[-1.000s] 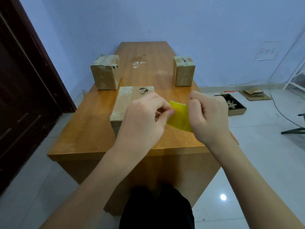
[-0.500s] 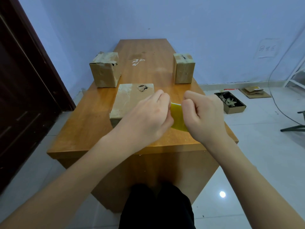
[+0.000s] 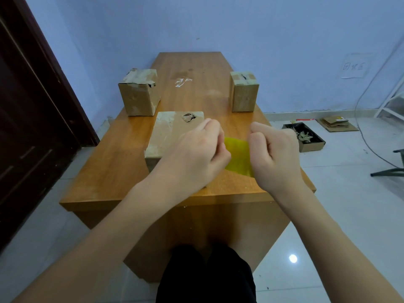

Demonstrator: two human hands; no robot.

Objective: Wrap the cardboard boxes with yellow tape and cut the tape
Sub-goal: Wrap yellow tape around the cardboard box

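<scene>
Left hand (image 3: 196, 154) and right hand (image 3: 273, 149), both curled, pinching yellow tape (image 3: 238, 156) at either end; now drawn slightly farther apart, more strip exposed. Roll hidden, probably in left palm. Nearest cardboard box (image 3: 172, 132) just behind, untaped yet.

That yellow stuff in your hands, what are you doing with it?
A person is holding a strip of yellow tape stretched between the left hand and right hand, just above the wooden table. The nearest cardboard box sits right behind the left hand, with no yellow tape on it yet. Two more boxes wait farther back.
</scene>
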